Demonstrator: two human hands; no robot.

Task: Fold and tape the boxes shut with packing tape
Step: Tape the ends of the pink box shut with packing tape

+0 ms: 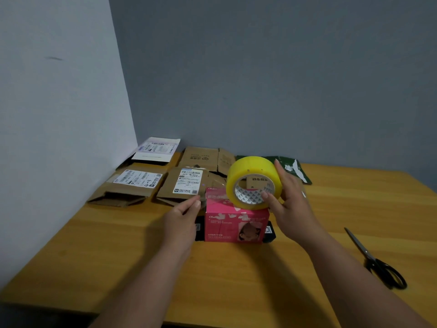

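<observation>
A pink printed box stands in the middle of the wooden table. My right hand grips a yellow roll of packing tape, thumb inside its core, just above the box's top right. My left hand is at the box's left, thumb and forefinger pinched together; a faint clear strip of tape seems to run from the roll to those fingers, though it is hard to see. Black flaps stick out at the box's two sides.
Several flattened brown cardboard boxes with shipping labels lie at the back left near the wall. A dark green flat package is at the back. Black scissors lie on the right.
</observation>
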